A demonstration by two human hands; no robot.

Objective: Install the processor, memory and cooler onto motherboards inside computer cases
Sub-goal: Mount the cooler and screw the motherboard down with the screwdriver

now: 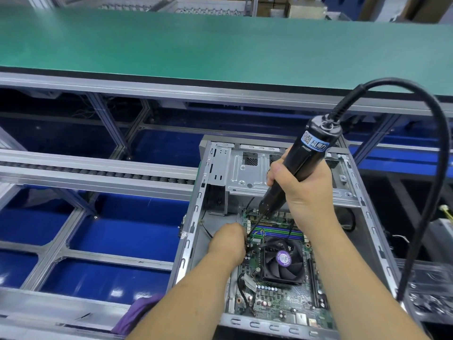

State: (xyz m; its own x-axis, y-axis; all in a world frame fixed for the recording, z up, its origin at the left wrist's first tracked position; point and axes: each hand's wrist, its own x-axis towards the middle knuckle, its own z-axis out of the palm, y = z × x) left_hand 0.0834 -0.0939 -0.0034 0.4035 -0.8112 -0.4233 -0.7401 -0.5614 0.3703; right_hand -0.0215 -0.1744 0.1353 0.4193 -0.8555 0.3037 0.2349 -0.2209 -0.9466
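Observation:
An open grey computer case (196,212) lies in front of me with a green motherboard (272,300) inside. A black cooler with a fan (282,262) sits on the board, and memory sticks (282,233) lie just behind it. My right hand (301,187) grips a black electric screwdriver (308,153), tilted, with its bit reaching down to the cooler's far left corner. My left hand (228,244) is curled at that corner beside the bit tip; its fingertips are hidden, so what it holds cannot be seen.
The screwdriver's thick black cable (438,168) arcs over the right side of the case. A roller rail (98,171) runs on the left over blue floor. A green conveyor belt (196,45) passes behind. Purple cloth (137,312) lies near my left elbow.

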